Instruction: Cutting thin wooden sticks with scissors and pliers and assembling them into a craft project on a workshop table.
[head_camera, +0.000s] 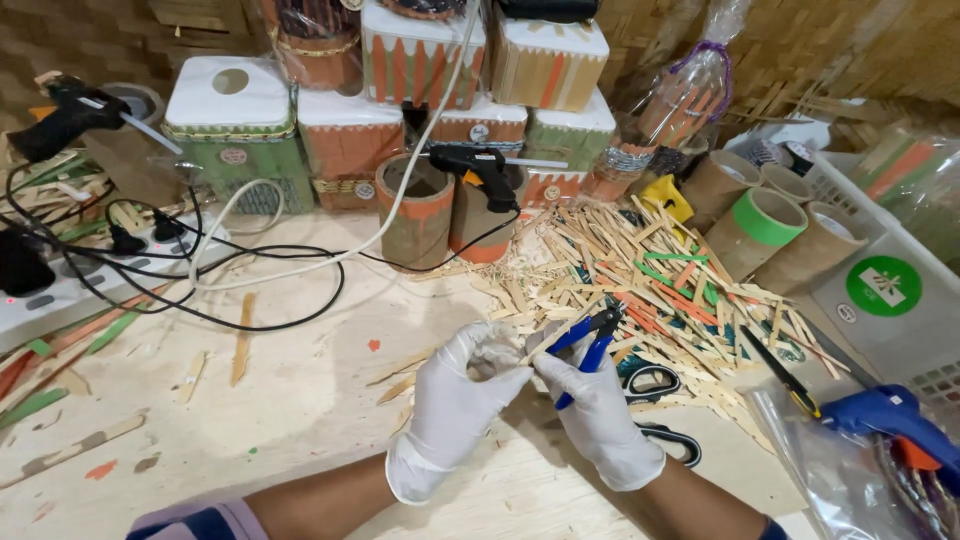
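Right hand, white glove, grip closed round the blue handles of a small pair of cutting pliers; the dark jaws sit at the end of a thin wooden stick. Left hand, also gloved, fingers pinched shut on the near end of that same stick, steadying it. Both hands meet above the pale wooden surface, the stick spanning between them.

Landmark: the heap of wooden sticks, plain with some green and orange ones mixed in. The hands are at its near left edge. Black-handled scissors lie just under the right hand, at the heap's near side. A blue glue gun rests at the heap's near right, partly on clear plastic. Cardboard tubes, one banded green, lie along its far right. A black glue gun is propped on two upright tubes at its far left, stick-clad boxes stacked behind. Well left of the heap: a power strip with tangled black cables and another black glue gun.
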